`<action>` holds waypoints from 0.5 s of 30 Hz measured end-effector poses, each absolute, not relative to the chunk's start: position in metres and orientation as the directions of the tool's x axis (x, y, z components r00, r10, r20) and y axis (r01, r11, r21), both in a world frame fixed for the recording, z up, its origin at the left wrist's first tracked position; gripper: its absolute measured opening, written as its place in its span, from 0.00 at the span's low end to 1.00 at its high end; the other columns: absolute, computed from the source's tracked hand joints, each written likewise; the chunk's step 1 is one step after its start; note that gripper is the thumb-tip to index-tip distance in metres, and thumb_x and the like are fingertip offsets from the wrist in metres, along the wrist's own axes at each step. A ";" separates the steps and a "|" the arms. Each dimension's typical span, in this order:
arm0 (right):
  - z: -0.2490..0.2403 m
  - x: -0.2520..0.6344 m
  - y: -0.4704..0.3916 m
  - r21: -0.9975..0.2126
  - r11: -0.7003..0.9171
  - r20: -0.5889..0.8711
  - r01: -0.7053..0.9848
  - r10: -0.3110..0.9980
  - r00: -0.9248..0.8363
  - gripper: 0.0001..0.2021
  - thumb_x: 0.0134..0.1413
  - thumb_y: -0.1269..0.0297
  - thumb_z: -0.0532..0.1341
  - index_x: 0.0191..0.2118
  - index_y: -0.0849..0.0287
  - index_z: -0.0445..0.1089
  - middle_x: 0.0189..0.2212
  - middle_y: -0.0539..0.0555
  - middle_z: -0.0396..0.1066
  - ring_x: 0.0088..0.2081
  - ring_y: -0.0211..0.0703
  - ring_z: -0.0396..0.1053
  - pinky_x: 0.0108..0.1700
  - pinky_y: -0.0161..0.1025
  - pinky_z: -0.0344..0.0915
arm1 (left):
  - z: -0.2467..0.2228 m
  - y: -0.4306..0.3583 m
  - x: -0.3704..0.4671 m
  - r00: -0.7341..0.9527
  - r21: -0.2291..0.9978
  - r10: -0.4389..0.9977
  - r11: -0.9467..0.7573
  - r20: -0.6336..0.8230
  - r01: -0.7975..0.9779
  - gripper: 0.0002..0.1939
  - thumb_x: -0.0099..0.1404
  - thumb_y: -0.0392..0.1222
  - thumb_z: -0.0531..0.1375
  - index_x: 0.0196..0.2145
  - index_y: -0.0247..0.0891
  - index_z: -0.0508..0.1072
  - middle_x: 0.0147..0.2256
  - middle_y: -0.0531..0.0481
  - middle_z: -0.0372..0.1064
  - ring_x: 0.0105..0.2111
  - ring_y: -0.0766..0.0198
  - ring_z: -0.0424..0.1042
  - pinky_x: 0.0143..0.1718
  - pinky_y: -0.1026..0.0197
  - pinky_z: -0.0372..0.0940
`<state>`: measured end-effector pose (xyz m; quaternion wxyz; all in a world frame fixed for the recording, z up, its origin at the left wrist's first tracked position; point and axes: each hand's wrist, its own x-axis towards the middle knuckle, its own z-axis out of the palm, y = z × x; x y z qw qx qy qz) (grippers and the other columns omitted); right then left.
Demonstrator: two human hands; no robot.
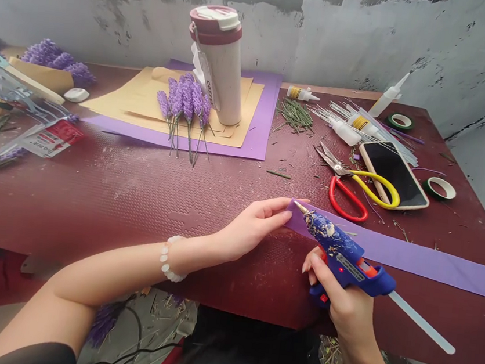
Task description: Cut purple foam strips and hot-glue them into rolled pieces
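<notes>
Between the thumb and fingers of my left hand (pixel 266 223) is the end of a long purple paper strip (pixel 413 256), which runs off to the right edge of the view. My right hand (pixel 345 296) is wrapped round the handle of a blue hot glue gun (pixel 334 239). Its metal nozzle points up and left, right at the strip's held end; whether it touches the paper I cannot tell. A white glue stick (pixel 423 323) pokes out of the gun's back, and a small red light glows on its side. Scissors (pixel 343 179) with red and yellow handles lie beyond the strip.
Artificial lavender stems (pixel 185 102) rest on brown paper sheets (pixel 138 97) over purple paper. A tumbler (pixel 222 69) stands on them. To the right lie a phone (pixel 395 173), glue bottles (pixel 386 96), green tape rolls (pixel 438 188) and cut stems (pixel 296 114). A clear plastic container (pixel 24 96) is at left.
</notes>
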<state>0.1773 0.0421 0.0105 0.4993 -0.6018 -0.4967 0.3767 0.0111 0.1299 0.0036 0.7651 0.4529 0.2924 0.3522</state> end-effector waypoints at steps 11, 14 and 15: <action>0.008 0.176 0.042 -0.963 -0.061 0.017 0.263 0.959 0.283 0.12 0.49 0.60 0.66 0.18 0.55 0.70 0.16 0.48 0.68 0.21 0.39 0.69 0.28 0.36 0.69 | 0.005 0.129 0.010 0.616 0.888 0.778 0.365 -0.126 -0.279 0.22 0.66 0.49 0.66 0.56 0.41 0.78 0.54 0.44 0.78 0.58 0.51 0.73 0.63 0.52 0.62; 0.009 0.176 0.041 -0.958 -0.067 0.022 0.279 0.953 0.302 0.12 0.47 0.60 0.66 0.17 0.54 0.70 0.15 0.48 0.68 0.20 0.40 0.69 0.27 0.36 0.69 | 0.003 0.129 0.010 0.605 0.891 0.784 0.366 -0.141 -0.267 0.22 0.66 0.49 0.66 0.56 0.41 0.78 0.57 0.44 0.76 0.59 0.50 0.72 0.63 0.52 0.62; 0.009 0.176 0.041 -0.957 -0.069 0.022 0.283 0.952 0.307 0.12 0.47 0.60 0.66 0.17 0.54 0.70 0.15 0.48 0.68 0.20 0.40 0.69 0.27 0.36 0.69 | 0.003 0.129 0.009 0.601 0.892 0.786 0.367 -0.144 -0.266 0.22 0.66 0.48 0.66 0.56 0.41 0.78 0.57 0.44 0.75 0.60 0.51 0.71 0.64 0.53 0.62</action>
